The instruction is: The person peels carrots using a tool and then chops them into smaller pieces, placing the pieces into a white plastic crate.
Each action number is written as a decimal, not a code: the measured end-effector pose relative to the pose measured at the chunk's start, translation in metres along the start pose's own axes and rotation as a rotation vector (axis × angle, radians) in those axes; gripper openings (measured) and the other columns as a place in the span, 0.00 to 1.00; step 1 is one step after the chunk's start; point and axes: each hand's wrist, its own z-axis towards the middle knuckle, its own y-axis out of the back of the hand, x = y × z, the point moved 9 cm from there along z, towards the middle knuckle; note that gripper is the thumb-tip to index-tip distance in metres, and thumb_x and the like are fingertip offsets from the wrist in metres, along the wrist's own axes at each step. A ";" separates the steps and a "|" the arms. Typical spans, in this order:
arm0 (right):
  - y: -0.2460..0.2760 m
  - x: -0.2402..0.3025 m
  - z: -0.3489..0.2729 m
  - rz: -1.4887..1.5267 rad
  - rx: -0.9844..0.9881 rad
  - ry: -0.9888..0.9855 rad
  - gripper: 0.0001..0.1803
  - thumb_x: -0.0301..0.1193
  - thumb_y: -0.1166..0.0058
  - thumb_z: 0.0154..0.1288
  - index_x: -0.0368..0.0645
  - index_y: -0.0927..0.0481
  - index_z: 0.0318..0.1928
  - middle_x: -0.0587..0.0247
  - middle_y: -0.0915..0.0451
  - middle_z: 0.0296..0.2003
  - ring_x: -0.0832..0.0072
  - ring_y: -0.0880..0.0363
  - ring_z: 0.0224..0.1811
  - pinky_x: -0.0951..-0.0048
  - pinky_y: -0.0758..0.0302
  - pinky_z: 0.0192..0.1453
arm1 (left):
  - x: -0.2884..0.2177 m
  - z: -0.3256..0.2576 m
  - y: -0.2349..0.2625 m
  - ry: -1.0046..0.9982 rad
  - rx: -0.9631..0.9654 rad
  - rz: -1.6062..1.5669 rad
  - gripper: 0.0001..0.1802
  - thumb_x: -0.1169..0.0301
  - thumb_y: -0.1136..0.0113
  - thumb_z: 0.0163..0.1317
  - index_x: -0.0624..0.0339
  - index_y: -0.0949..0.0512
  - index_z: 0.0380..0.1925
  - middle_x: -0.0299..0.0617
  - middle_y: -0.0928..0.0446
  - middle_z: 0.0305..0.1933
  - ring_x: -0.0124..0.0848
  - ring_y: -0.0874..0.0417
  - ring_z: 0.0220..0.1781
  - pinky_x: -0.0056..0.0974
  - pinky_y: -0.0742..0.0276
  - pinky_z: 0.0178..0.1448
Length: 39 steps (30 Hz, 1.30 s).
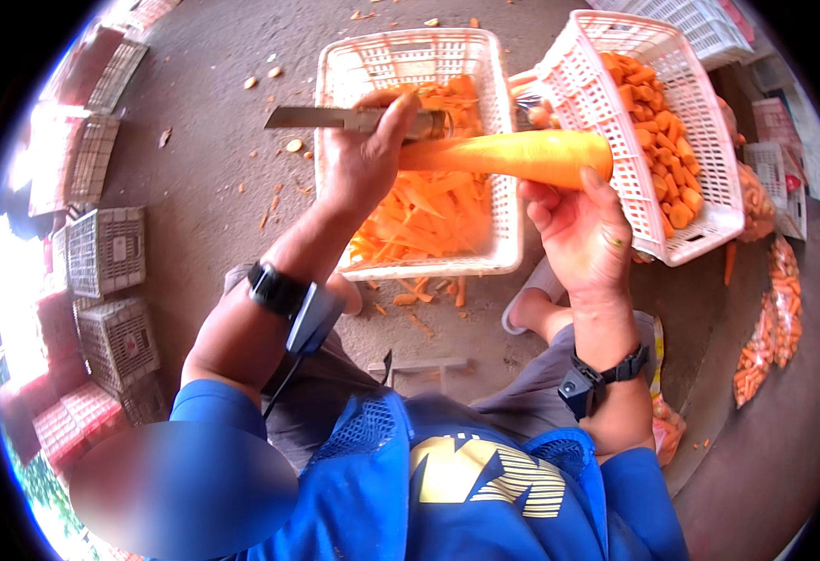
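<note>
My left hand (361,164) is closed round a peeling knife (305,118), whose flat dark end sticks out to the left. Its other end lies along the upper side of a large peeled carrot (522,157). The carrot is held level, its narrow end at my left hand. Fingers and thumb of my right hand (583,229) grip the thick end from below. Beneath both hands stands a whitish plastic crate (511,224) with orange carrot peelings (428,210) in it. My left hand hides part of the tool and the carrot's tip.
A tilted crate (597,140) of cut carrot pieces (672,168) stands at the right. Farther right lies a clear bag of carrots (770,318). Stacked crates (106,251) line the left side. Scraps lie on the floor (213,168) around my feet.
</note>
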 end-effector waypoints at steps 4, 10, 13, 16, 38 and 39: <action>0.011 0.015 0.007 -0.069 -0.150 0.132 0.23 0.38 0.43 0.62 0.44 0.26 0.56 0.64 0.20 0.46 0.71 0.18 0.39 0.74 0.22 0.40 | -0.024 -0.050 -0.048 -0.129 0.290 0.012 0.09 0.70 0.41 0.66 0.65 0.23 0.41 0.43 0.18 0.34 0.29 0.16 0.36 0.33 0.19 0.38; 0.008 -0.007 0.009 0.035 -0.031 -0.050 0.25 0.42 0.52 0.63 0.37 0.27 0.54 0.51 0.20 0.39 0.65 0.20 0.35 0.65 0.23 0.44 | -0.051 -0.069 -0.066 -0.249 0.402 0.056 0.09 0.69 0.41 0.67 0.62 0.22 0.41 0.41 0.17 0.36 0.26 0.17 0.31 0.28 0.22 0.33; 0.004 -0.021 0.007 0.105 -0.041 -0.126 0.24 0.41 0.53 0.64 0.38 0.27 0.53 0.52 0.20 0.39 0.63 0.19 0.36 0.67 0.22 0.42 | -0.032 -0.045 -0.036 0.097 0.226 -0.179 0.12 0.66 0.43 0.68 0.64 0.22 0.42 0.41 0.18 0.33 0.21 0.20 0.27 0.24 0.27 0.30; -0.015 -0.026 0.000 0.090 0.051 -0.224 0.22 0.38 0.53 0.66 0.40 0.30 0.57 0.53 0.20 0.43 0.64 0.18 0.40 0.68 0.18 0.42 | -0.023 -0.027 -0.025 0.143 0.238 -0.188 0.11 0.67 0.42 0.68 0.62 0.22 0.43 0.39 0.19 0.31 0.20 0.22 0.26 0.24 0.27 0.30; -0.043 -0.062 -0.016 0.138 0.286 -0.399 0.26 0.50 0.65 0.74 0.40 0.27 0.51 0.61 0.22 0.35 0.75 0.25 0.26 0.78 0.31 0.24 | -0.049 -0.033 -0.061 -0.006 0.506 -0.113 0.09 0.70 0.37 0.63 0.63 0.21 0.38 0.35 0.20 0.31 0.20 0.19 0.33 0.25 0.21 0.37; -0.041 -0.064 -0.016 0.101 0.318 -0.376 0.26 0.51 0.64 0.74 0.41 0.27 0.51 0.61 0.22 0.34 0.75 0.26 0.25 0.77 0.31 0.24 | -0.051 -0.025 -0.057 -0.118 0.466 -0.027 0.08 0.70 0.37 0.64 0.63 0.21 0.38 0.35 0.20 0.30 0.20 0.19 0.32 0.25 0.23 0.35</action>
